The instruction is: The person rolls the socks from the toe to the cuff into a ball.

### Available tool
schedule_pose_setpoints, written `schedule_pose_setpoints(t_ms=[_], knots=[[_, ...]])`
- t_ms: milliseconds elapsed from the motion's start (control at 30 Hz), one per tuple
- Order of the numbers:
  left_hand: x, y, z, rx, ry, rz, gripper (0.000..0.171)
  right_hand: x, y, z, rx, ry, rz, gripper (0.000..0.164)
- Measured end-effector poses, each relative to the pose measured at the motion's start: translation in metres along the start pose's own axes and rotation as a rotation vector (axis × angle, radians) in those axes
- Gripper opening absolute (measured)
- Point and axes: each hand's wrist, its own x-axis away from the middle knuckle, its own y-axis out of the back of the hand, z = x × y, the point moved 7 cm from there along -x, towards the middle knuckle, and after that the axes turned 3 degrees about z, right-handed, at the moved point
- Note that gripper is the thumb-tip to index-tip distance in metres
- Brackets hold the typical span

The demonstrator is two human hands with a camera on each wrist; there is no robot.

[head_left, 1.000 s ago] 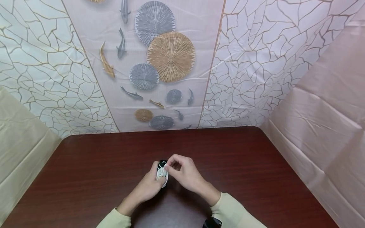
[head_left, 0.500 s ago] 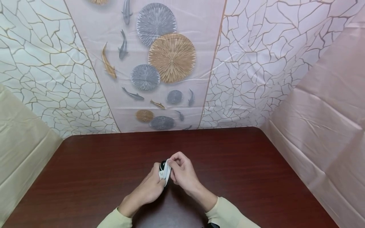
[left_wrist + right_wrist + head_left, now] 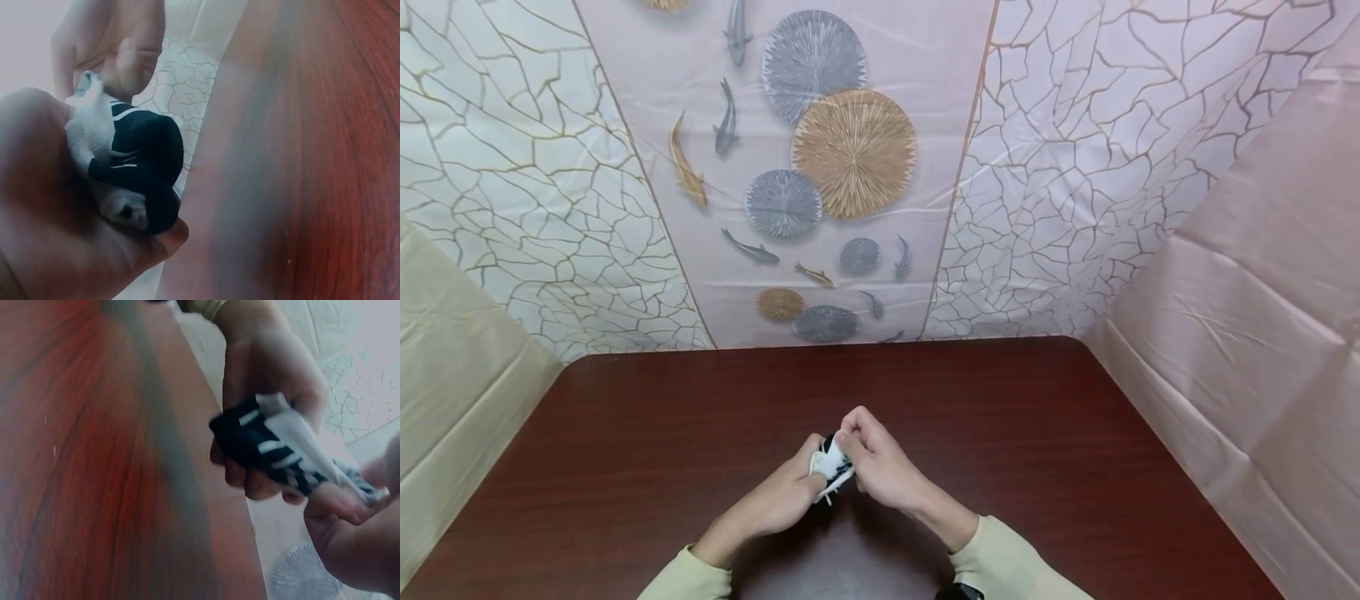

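Note:
A small black and white bundle of knit cloth, which looks like rolled socks, is held between both hands above the table. My left hand grips its near left side, with the thumb on top. At its upper right, my right hand pinches the white edge between thumb and fingers. In the left wrist view the socks show a thick black fold with thin white lines and a white ribbed part. White stripes mark the black cloth of the socks in the right wrist view. Fingers hide part of the bundle.
A dark red-brown wooden table lies under the hands. Behind it hangs a patterned cloth with fish and round shapes. Plain beige cloth borders the right side, and more hangs on the left. A black object shows by the right sleeve.
My right hand has pulled at the white edge of the socks. The white loop raised half a second ago is lower now, and striped black cloth shows beside it. Both hands shift slightly.

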Motion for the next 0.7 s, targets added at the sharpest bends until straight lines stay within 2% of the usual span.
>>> schedule_pose_setpoints(t_ms=[100,233,500,600,700], knots=[[0.001,0.001,0.001,0.000,-0.006,0.025,0.023,0.000,0.000,0.001,0.096,0.037,0.063,0.011],[0.000,0.001,0.003,-0.007,-0.007,0.030,0.022,-0.001,0.000,0.003,0.225,0.108,0.070,0.012],[0.000,0.004,0.003,-0.025,-0.013,0.029,0.023,0.001,0.003,0.006,0.276,0.197,-0.015,0.024],[0.000,0.008,0.002,-0.036,-0.004,0.020,0.022,0.003,0.005,0.010,0.351,0.261,-0.051,0.027],[0.002,0.012,0.002,-0.039,0.004,0.012,0.023,0.006,0.006,0.014,0.454,0.366,-0.092,0.025]])
